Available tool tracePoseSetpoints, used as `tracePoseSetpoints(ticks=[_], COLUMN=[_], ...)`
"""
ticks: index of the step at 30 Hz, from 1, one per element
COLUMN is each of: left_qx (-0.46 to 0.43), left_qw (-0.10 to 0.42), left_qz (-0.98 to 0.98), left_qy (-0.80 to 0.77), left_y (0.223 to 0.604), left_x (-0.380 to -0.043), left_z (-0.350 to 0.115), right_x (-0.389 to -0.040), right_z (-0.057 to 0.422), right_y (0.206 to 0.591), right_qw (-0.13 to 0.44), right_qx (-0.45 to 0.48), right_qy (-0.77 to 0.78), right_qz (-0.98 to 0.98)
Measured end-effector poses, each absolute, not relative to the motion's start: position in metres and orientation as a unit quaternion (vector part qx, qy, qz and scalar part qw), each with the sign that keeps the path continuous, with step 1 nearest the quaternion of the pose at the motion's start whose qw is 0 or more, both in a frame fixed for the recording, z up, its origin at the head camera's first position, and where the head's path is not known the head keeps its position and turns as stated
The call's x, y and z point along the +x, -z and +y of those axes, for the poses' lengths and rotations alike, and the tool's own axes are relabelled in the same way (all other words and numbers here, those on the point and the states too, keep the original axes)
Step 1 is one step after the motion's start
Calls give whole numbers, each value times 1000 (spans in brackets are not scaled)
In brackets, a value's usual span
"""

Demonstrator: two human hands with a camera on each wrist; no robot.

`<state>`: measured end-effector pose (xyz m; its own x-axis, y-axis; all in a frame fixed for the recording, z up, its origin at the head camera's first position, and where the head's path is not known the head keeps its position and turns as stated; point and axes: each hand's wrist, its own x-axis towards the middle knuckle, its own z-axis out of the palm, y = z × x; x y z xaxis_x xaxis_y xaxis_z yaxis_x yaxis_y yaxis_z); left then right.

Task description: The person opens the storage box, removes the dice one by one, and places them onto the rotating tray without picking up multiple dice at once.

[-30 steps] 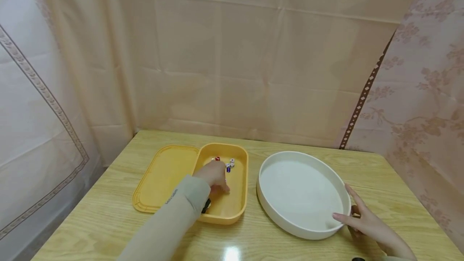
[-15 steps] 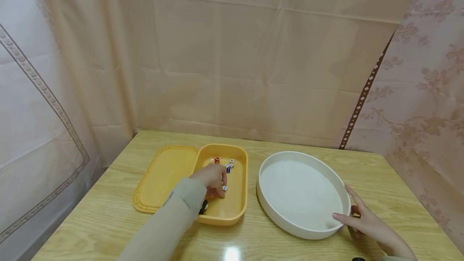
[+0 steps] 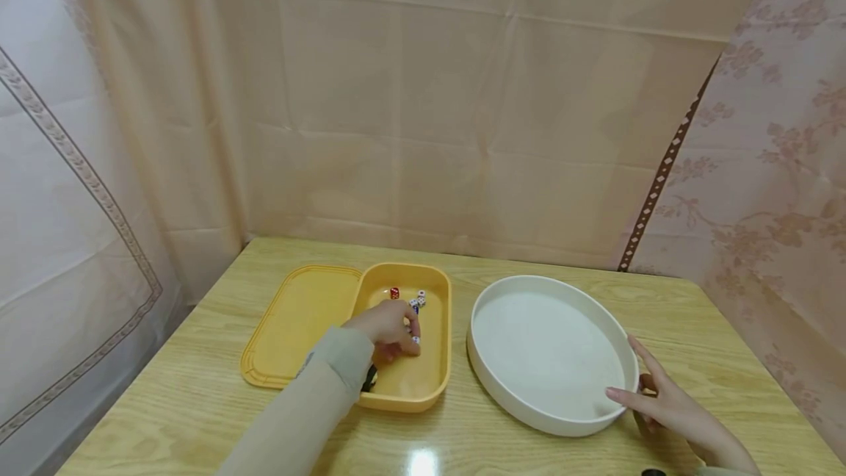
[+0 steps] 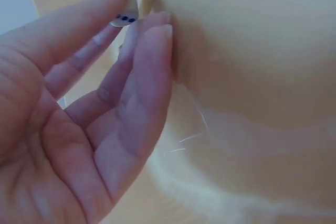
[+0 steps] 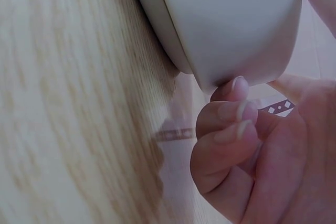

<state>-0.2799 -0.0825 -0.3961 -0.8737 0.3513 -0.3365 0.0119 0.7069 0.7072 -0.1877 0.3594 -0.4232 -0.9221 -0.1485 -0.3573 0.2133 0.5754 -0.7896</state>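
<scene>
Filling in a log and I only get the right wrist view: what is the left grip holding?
Observer: From the left wrist view, the left grip holds a white die with dark pips at its fingertips.
Operator: Where is that happening?
Observer: The head view puts it over the open yellow box, to the left of the white dish you see from the side. Can't tell if the die touches the box floor.
Operator: Other dice in there?
Observer: Yes, a red die lies toward the far end, with more dice to its right.
</scene>
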Motion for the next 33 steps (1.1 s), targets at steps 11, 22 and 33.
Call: tracePoseSetpoints(ticks=[11, 22, 33], left_qx=[135, 161, 169], left_qw=[214, 178, 158], left_qz=[871, 847, 825], left_qy=[-421, -474, -516], left_y=[395, 379, 350], left_x=[-286, -296, -290], left_z=[-81, -86, -73], right_x=[-188, -188, -189], right_z=[359, 358, 358], right_y=[421, 421, 420], right_qw=[194, 196, 199], right_qx=[22, 22, 33], right_qy=[462, 465, 456], right_qz=[865, 863, 867])
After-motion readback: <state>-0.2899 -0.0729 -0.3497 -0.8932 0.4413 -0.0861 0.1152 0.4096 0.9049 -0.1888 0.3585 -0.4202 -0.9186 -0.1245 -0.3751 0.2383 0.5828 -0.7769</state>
